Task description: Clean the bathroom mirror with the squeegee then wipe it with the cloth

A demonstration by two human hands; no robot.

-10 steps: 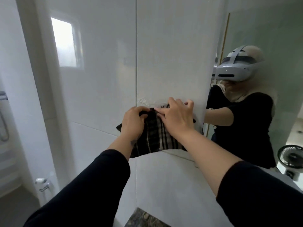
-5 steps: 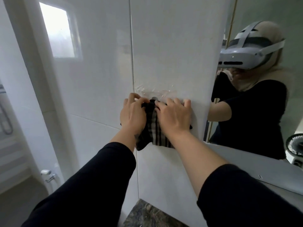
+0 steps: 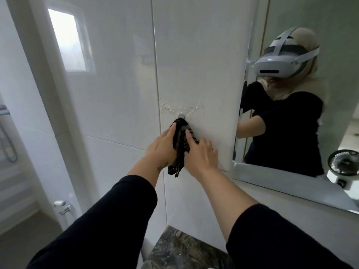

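A dark plaid cloth [image 3: 181, 144] hangs from a small grey wall hook [image 3: 181, 115] on the white tiled wall, bunched into a narrow strip. My left hand [image 3: 162, 148] lies against the cloth's left side with fingers extended. My right hand [image 3: 200, 154] rests on its right side, fingers spread on the cloth and the tile. Neither hand clearly grips it. The bathroom mirror [image 3: 334, 55] fills the right side and shows a person's reflection. No squeegee is visible.
Clear tape residue [image 3: 181, 108] marks the tile above the hook. A dark stone countertop [image 3: 184, 251] lies below. A small fan [image 3: 342, 164] appears reflected at the right. A bright window [image 3: 67, 40] and a chrome fitting [image 3: 63, 207] are at the left.
The cloth went from spread wide under both hands to hanging bunched on the hook. Both hands slid down off its top, fingers loosening. The view shifted closer and lower.
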